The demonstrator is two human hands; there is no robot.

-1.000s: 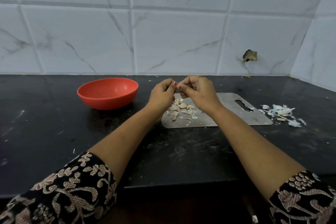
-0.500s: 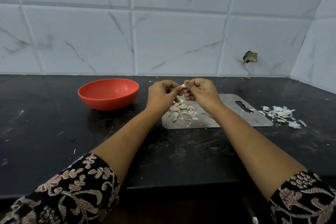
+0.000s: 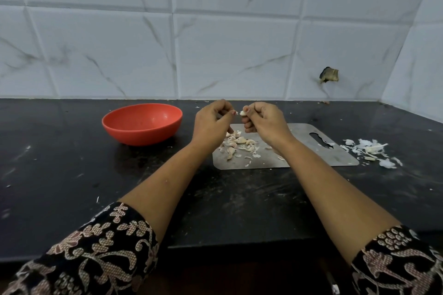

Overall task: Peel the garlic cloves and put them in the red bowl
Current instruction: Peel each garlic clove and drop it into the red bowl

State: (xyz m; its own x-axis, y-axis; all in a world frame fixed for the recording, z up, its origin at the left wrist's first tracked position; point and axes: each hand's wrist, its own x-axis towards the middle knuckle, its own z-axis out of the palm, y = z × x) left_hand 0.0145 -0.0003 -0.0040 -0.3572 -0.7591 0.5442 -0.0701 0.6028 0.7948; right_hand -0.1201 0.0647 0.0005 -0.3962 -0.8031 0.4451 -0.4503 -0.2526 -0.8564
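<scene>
Working surface: black counter (image 3: pixel 72 175), scuffed and flecked with pale specks, running back to the wall.
Room: white marble-veined tiles (image 3: pixel 215 55) behind and at the right corner; one tile has a ragged hole (image 3: pixel 329 75).
Red bowl (image 3: pixel 141 136): upright on the counter, left of both hands; its near rim hides the bottom of the bowl.
Cutting board (image 3: pixel 335 155): steel sheet with a handle slot, lying flat to the right of the bowl.
Loose cloves (image 3: pixel 236 143): small heap in pinkish-white skins on the board's left end, mixed with flakes, below the hands.
Held clove (image 3: pixel 242 113): pale, up in the air over the board's far edge.
Right hand (image 3: pixel 263 122): fingers curled, thumb and fingertips pinching the held clove.
Left hand (image 3: pixel 211 124): curled, thumb and forefinger nipping a white skin scrap (image 3: pixel 235 112) just beside the clove; whether the two are joined cannot be told.
Peelings (image 3: pixel 369 151): white pile on the counter, just right of the board.
Hidden: the right forearm covers part of the board; patterned sleeves (image 3: pixel 96 258) are cut off at the lower edge.
</scene>
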